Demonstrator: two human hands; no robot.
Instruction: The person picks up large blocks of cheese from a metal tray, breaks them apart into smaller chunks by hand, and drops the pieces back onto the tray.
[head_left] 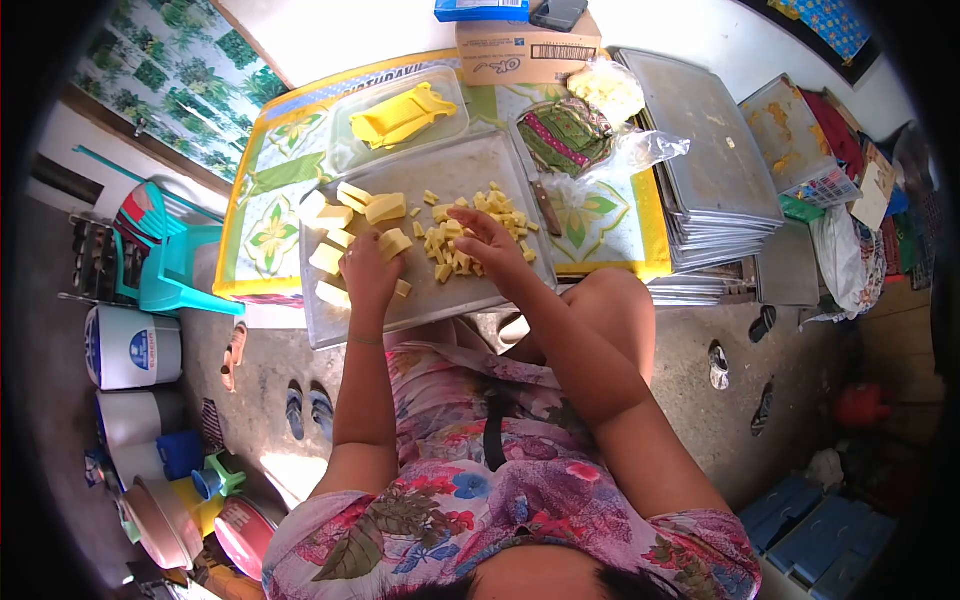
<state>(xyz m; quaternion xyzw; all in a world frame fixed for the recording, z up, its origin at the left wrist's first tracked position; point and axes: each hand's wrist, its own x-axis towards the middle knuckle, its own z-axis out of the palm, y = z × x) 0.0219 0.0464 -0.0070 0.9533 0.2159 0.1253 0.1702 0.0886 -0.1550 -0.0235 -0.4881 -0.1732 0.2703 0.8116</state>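
Note:
A metal tray (330, 325) lies in front of me, its near edge by my lap. Pale yellow blocks, perhaps cheese, fill its left side, and a heap of small yellow cubes (462, 262) lies on the right. My left hand (370, 272) is closed around a yellow block (394, 243) among the larger pieces. Over the small cubes, my right hand (490, 245) has its fingers apart, and I see nothing held in it. A knife (546, 207) with a wooden handle rests at the tray's right edge.
Behind the tray stands a clear plastic container (345, 150) with yellow wrapping (402, 115). A cardboard box (500, 55) is at the back. To the right are patterned cloth (565, 138), a plastic bag (650, 148) and stacked metal trays (705, 150). A turquoise chair (185, 265) stands left.

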